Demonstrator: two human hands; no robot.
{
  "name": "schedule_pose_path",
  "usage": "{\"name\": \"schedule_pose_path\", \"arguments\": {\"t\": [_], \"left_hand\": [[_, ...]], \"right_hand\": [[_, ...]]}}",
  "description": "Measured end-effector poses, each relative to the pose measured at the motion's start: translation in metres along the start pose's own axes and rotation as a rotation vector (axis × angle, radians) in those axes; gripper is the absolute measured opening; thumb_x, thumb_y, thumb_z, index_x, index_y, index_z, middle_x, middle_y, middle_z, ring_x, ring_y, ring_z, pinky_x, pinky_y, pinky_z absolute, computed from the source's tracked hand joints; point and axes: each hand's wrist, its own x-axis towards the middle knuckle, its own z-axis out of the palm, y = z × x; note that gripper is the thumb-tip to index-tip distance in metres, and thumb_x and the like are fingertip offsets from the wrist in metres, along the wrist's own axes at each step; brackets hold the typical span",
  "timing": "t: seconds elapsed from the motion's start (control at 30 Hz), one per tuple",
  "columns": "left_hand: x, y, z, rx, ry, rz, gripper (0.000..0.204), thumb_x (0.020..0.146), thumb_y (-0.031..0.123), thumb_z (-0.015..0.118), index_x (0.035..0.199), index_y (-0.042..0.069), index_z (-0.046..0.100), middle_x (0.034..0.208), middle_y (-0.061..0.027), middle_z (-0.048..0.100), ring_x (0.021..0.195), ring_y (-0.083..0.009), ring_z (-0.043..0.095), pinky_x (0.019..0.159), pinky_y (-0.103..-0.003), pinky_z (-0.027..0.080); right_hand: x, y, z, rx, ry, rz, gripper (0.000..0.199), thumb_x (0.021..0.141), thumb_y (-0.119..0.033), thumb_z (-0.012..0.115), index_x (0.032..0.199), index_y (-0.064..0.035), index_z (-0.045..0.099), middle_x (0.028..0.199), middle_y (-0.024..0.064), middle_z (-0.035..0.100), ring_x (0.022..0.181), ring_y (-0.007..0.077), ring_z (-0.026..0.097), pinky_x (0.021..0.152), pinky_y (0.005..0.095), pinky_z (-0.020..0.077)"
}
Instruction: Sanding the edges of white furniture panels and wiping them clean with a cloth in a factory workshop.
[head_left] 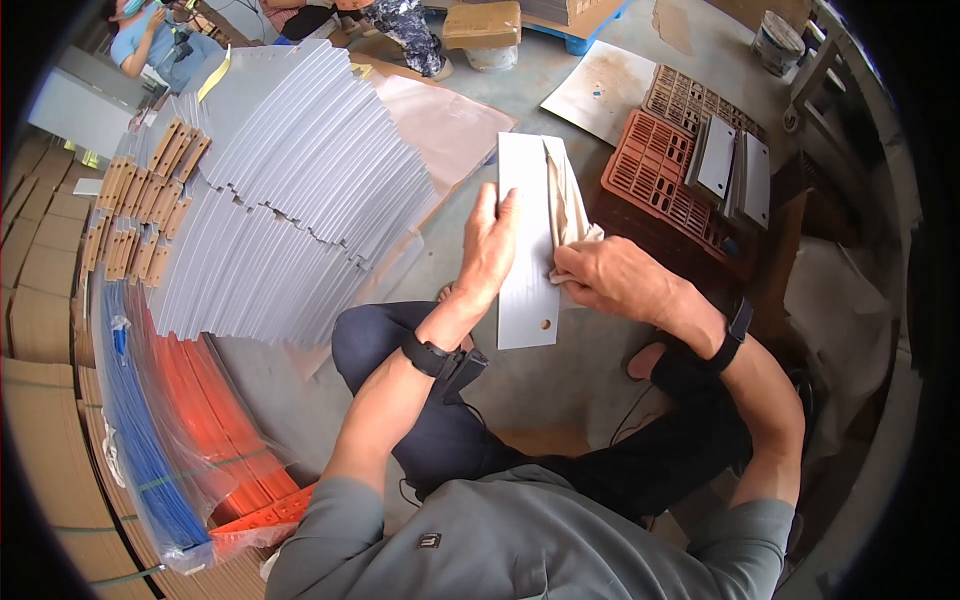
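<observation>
A light grey flat panel (524, 290), long and narrow with a small round hole near its lower end, stands upright in front of my knees. My left hand (489, 240) grips its left edge, thumb on the face. Along the right edge, my right hand (610, 275) is closed on a crumpled beige cloth (568, 205) pressed against the panel. Part of the cloth is hidden beneath my fingers.
Many similar grey strips (290, 220) lie stacked at the left, beside wooden pieces (145, 200) with holes. Blue and red wrapped bundles (215, 420) lie nearer. On the right, an orange plastic crate (640, 165) carries more panels (712, 160). Other people sit at the far left.
</observation>
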Motion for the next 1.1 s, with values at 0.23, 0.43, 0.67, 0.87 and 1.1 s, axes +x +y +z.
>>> {"name": "schedule_pose_path", "arguments": {"t": [0.23, 0.43, 0.67, 0.87, 1.1], "left_hand": [[-0.009, -0.015, 0.011, 0.026, -0.123, -0.042, 0.035, 0.107, 0.035, 0.055, 0.099, 0.001, 0.053, 0.082, -0.0069, 0.056, 0.077, -0.0150, 0.051, 0.070, -0.036, 0.045], [0.010, -0.009, -0.027, -0.079, -0.009, -0.085, 0.032, 0.107, 0.033, 0.056, 0.097, 0.003, 0.053, 0.081, -0.0050, 0.052, 0.078, -0.0135, 0.048, 0.071, -0.036, 0.045], [0.049, 0.045, -0.051, -0.474, 0.175, 0.091, 0.031, 0.109, 0.033, 0.053, 0.113, 0.003, 0.058, 0.099, -0.0046, 0.059, 0.092, -0.0112, 0.052, 0.081, -0.031, 0.047], [0.051, 0.160, -0.160, -0.192, 0.397, 0.365, 0.035, 0.109, 0.035, 0.052, 0.115, 0.001, 0.056, 0.096, -0.0030, 0.057, 0.090, -0.0096, 0.052, 0.080, -0.029, 0.048], [0.069, 0.210, -0.242, -0.037, 0.447, 0.377, 0.037, 0.110, 0.035, 0.052, 0.120, 0.000, 0.059, 0.107, -0.0018, 0.061, 0.096, -0.0079, 0.052, 0.088, -0.027, 0.046]], "right_hand": [[-0.037, 0.082, -0.042, 0.209, 0.972, 0.550, 0.024, 0.101, -0.023, 0.065, 0.107, 0.0004, 0.065, 0.082, 0.0073, 0.066, 0.072, 0.0130, 0.059, 0.069, 0.0316, 0.0535], [0.001, -0.006, -0.026, 0.146, 0.673, 0.219, 0.021, 0.094, -0.016, 0.069, 0.109, -0.0018, 0.065, 0.085, 0.0224, 0.068, 0.074, 0.0336, 0.069, 0.067, 0.0396, 0.0544], [-0.007, -0.104, -0.012, 0.337, -0.314, -0.219, 0.022, 0.087, -0.014, 0.072, 0.106, -0.0063, 0.065, 0.090, 0.0151, 0.070, 0.085, 0.0374, 0.069, 0.076, 0.0443, 0.0560], [0.016, -0.052, -0.107, 0.909, 0.447, 0.071, 0.018, 0.103, -0.020, 0.064, 0.097, -0.0040, 0.059, 0.090, -0.0028, 0.063, 0.081, 0.0054, 0.056, 0.073, 0.0239, 0.0481], [0.090, -0.066, -0.052, 0.796, 0.368, 0.000, 0.027, 0.105, -0.026, 0.064, 0.088, -0.0075, 0.054, 0.083, -0.0073, 0.049, 0.077, 0.0050, 0.042, 0.071, 0.0215, 0.0379]]}}
